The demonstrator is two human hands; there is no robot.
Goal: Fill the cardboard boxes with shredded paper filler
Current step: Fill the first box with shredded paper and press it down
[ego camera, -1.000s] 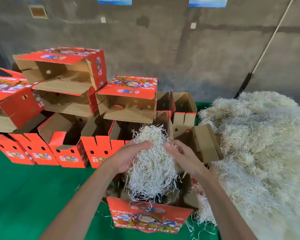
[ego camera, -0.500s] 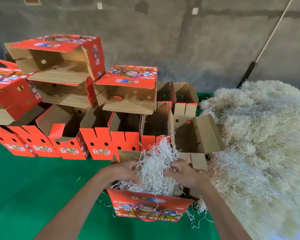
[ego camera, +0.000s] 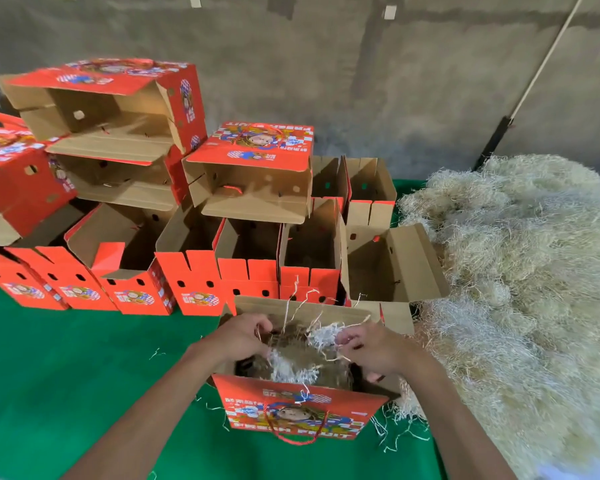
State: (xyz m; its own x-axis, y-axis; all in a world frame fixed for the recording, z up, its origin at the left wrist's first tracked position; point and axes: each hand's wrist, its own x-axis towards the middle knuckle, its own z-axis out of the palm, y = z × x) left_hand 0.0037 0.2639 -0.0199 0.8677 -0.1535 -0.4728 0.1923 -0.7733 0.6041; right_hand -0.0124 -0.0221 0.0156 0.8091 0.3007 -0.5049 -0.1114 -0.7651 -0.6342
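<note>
Nearest the viewer, on the green table covering (ego camera: 66,393), stands an open red printed cardboard box (ego camera: 300,410) with a looped cord handle on its near face. Both hands reach into its mouth: the left hand (ego camera: 241,337) has its fingers curled round a few pale strands, and the right hand (ego camera: 369,346) likewise pinches strands, tucking a wad of white shredded paper filler (ego camera: 295,365) down inside. To the right lies a large loose heap of the same shredded paper (ego camera: 520,289), touching the box's right side. Farther off, a row of empty open red cardboard boxes (ego camera: 253,268) waits, with more stacked on their sides (ego camera: 111,109) at the far left. The filler looks very light, springy and tangled, so it probably rebounds and sheds strays; it is best gathered in broad two-handed clumps and pressed down. The boxes seem light and likely to slide.
</note>
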